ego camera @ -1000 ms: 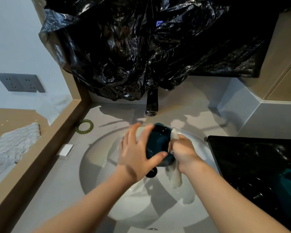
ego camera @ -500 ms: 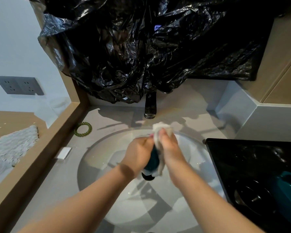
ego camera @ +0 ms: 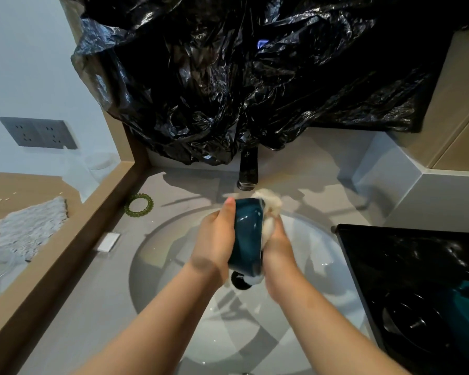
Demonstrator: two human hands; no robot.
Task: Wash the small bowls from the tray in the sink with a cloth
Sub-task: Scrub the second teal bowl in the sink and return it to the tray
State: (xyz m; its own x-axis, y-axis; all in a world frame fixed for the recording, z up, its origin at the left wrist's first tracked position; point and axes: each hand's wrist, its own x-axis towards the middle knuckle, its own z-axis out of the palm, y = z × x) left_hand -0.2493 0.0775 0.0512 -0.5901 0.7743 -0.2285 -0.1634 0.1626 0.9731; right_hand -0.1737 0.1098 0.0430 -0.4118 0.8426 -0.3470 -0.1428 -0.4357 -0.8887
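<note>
Above the white sink basin [ego camera: 157, 269], the work is held between both hands, directly below the black faucet spout [ego camera: 247, 174]; the black plastic sheeting [ego camera: 241, 77] hangs behind and above the grip, covering the wall; the black tray [ego camera: 406, 253] lies to the right of the grip on the counter, with a further teal bowl [ego camera: 466, 307] and a dark dish visible in it, so at least one piece appears to be waiting. The teal small bowl [ego camera: 248, 234] stands on edge between the palms, base side toward the left hand [ego camera: 215, 244], mouth toward the right hand [ego camera: 278, 244]; half a second ago the bowl was almost hidden between the hands with the cloth over its top; it now shows most of its outer wall, and a second ago its mouth faced the camera. The left hand is closed around the outer wall, thumb raised at the far rim; the right hand is closed on the white cloth [ego camera: 268, 209] and presses it against the mouth side, a tuft showing above the rim and a tail below, over the drain [ego camera: 240, 282]. Judgement: the bowl is being turned under the cloth, so washing of this bowl is mid-course; no running water is discernible. A green coiled hair tie [ego camera: 139, 204] lies well left of the grip.
</note>
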